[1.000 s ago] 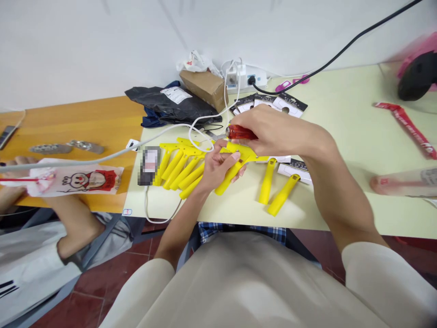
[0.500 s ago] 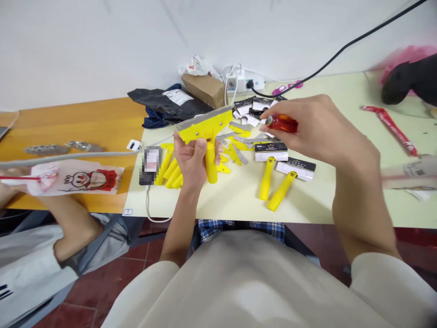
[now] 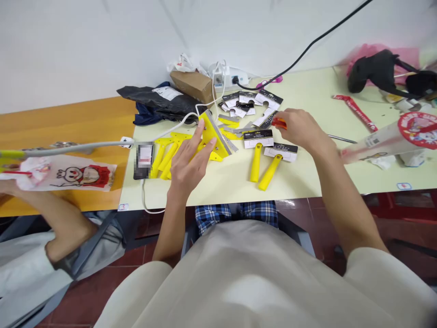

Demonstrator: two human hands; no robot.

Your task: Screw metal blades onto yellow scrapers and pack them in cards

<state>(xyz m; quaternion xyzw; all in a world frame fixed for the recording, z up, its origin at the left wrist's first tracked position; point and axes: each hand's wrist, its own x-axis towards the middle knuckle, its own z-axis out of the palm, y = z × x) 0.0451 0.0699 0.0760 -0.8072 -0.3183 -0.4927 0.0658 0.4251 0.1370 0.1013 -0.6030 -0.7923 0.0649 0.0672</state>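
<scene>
The left hand (image 3: 187,166) is laid over a yellow scraper (image 3: 220,139), with its fingers spread apart on the smooth plate. This plate is wide and flat, it has a grey metal edge, and it lies tilted at the middle of the pale table (image 3: 221,193). The right hand (image 3: 302,130) is closed around a red, glossy screwdriver handle (image 3: 279,122) (it seems to be of translucent plastic).

Nearer the table edge, two rounded yellow handles (image 3: 255,164) reach up to black-and-white printed cards (image 3: 258,139). Behind are more cards with round cut-outs, a wrinkled black plastic parcel (image 3: 164,99) and a brown cardboard box (image 3: 193,85).

The scraper's own handle is hidden below the left hand, so I cannot tell if the fingers grip it. A thin metal rod (image 3: 342,138) appears beyond the right wrist; the arm covers where it begins. Several yellow handles (image 3: 160,157) at left are partly covered, and the phone-like object (image 3: 142,159) beside them is blurred by pixels.
</scene>
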